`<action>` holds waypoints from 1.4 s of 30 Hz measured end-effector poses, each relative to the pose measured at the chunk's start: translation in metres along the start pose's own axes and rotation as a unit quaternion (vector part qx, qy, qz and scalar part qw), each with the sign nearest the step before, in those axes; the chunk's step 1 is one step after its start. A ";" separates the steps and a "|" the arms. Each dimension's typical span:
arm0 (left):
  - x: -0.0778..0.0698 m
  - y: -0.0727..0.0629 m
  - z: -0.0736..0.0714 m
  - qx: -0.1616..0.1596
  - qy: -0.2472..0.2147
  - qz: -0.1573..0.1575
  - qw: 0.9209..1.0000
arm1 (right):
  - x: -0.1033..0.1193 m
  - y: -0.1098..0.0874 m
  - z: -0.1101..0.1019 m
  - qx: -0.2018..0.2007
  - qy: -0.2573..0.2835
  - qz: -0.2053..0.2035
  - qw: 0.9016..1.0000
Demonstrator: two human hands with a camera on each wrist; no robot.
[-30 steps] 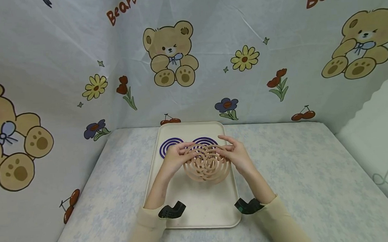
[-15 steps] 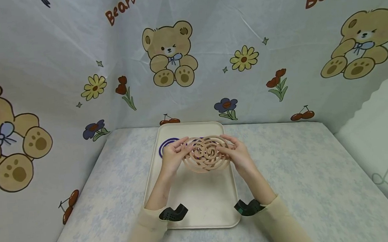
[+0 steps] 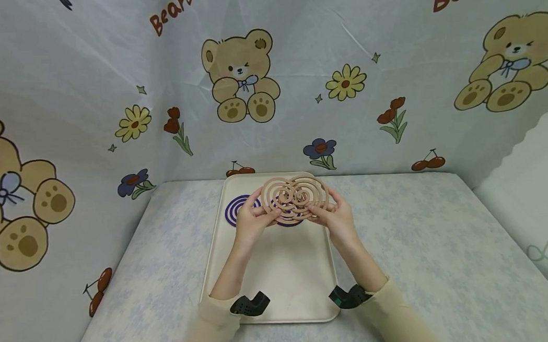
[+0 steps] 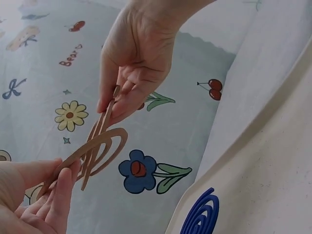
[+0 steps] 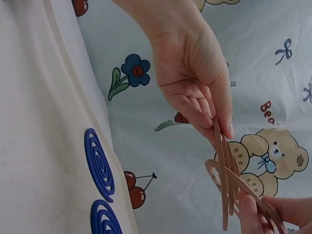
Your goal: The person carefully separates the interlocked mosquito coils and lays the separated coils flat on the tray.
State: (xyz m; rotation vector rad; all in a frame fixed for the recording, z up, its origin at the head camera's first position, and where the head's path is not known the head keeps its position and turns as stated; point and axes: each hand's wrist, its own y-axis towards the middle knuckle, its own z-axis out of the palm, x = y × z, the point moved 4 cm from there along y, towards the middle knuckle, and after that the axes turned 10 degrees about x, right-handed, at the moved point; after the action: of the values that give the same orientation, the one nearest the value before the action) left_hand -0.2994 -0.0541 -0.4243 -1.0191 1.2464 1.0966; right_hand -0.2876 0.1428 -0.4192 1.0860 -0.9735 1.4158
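In the head view, two tan mosquito coils [image 3: 296, 198] are held up over the tray's far end, overlapping in the middle with their rings crossing. My left hand [image 3: 251, 222] pinches the left rim between thumb and fingers; my right hand [image 3: 338, 220] pinches the right rim likewise. The left wrist view shows the tan coils [image 4: 100, 146] edge-on and tilted against each other, my left hand [image 4: 36, 195] low and my right hand above. How far they interlock I cannot tell. Behind them lie two blue mosquito coils [image 3: 235, 211] on the tray, the right one mostly covered.
The cream tray [image 3: 287, 275] lies on a pale blue mottled table [image 3: 411, 251]. A bear-print cloth [image 3: 295, 138] hangs along the back and left. Black devices [image 3: 250, 304] sit at both wrists. A thin cord [image 3: 540, 254] is at the far right.
Both hands have raised the tan coils and tipped them upright, away from the body. The left thumb has shifted to the lower rim. The left blue coil shows more now.
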 end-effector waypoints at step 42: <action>-0.005 -0.002 -0.039 0.244 0.032 -0.021 0.969 | 0.024 0.003 -0.030 0.096 -0.081 -0.006 0.992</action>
State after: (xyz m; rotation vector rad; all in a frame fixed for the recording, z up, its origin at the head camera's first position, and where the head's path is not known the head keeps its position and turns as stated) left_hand -0.3051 -0.0927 -0.4220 -0.7030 1.4470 0.6751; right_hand -0.2947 0.1773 -0.4035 1.3638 -0.9573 1.4514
